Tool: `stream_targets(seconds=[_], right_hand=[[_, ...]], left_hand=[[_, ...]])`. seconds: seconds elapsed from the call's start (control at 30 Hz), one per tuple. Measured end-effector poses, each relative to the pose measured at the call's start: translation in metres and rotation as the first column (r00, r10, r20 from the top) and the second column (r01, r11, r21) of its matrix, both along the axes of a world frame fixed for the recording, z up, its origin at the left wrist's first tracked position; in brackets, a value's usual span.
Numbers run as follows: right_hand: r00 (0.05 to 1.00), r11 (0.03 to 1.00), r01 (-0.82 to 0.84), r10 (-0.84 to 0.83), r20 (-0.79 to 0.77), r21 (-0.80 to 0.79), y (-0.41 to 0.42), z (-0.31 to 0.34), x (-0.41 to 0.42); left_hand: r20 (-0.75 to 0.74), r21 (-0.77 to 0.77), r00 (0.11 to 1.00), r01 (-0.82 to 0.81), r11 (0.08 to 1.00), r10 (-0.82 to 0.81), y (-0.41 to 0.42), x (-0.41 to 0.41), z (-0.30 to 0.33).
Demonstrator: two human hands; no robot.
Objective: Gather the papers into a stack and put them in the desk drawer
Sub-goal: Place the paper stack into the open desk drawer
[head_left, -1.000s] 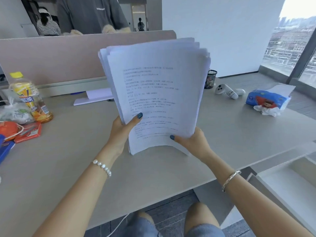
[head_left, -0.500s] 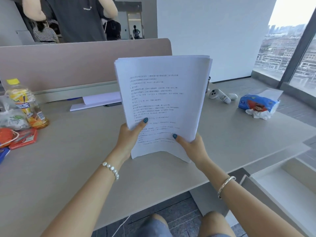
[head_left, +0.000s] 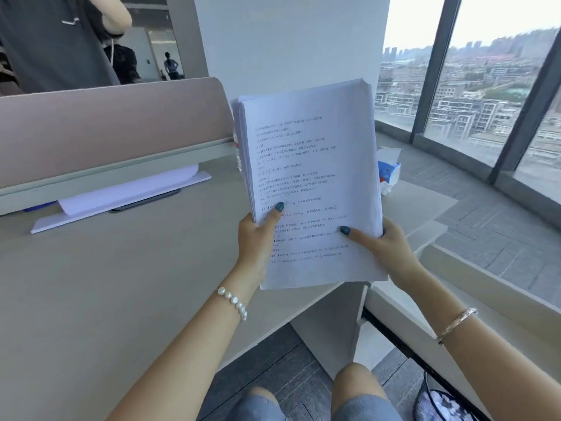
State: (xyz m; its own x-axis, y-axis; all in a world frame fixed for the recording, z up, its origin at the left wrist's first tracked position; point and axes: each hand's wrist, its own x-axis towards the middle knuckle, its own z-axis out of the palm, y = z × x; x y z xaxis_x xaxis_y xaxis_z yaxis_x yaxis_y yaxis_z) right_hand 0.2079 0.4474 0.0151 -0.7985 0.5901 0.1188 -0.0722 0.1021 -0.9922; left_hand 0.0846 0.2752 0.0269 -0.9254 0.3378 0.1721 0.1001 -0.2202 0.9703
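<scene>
A squared-up stack of printed white papers (head_left: 306,165) stands upright in the air over the desk's right end. My left hand (head_left: 256,238) grips its lower left edge, thumb on the front sheet. My right hand (head_left: 384,247) holds the lower right corner, thumb across the print. To the right and below the desk top, the open pale desk drawer (head_left: 425,326) sticks out; its inside is mostly hidden by my right arm.
The beige desk (head_left: 106,284) runs left, with a pink divider panel (head_left: 106,123) behind it. A white folded sheet on a dark tablet (head_left: 121,196) lies by the divider. A blue tissue pack (head_left: 388,171) peeks out behind the stack. A person stands beyond the divider.
The view has swung to the right and the stack has travelled right with both hands, from mid-desk to the desk's right end near the drawer. Its sheets look more evenly aligned.
</scene>
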Motion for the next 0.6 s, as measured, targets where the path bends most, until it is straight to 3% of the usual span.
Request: stream_targets(seconds=[0.2,0.37,0.6], right_hand=[[0.992,0.986,0.124,-0.127,-0.016,-0.115,0.067,-0.007,0.072],[0.963,0.874,0.160,-0.241,-0.123,-0.460,0.089,-0.035,0.118],[0.923,0.796,0.170,-0.336,-0.189,-0.581,0.101,-0.061,0.141]], left_hand=[[0.141,0.064,0.982,0.121,0.991,-0.129,0.080,0.038,-0.012],[0.291,0.130,0.936,0.164,0.978,-0.196,0.142,0.073,-0.024],[0.362,0.123,0.871,0.310,0.943,-0.333,0.214,0.124,-0.049]])
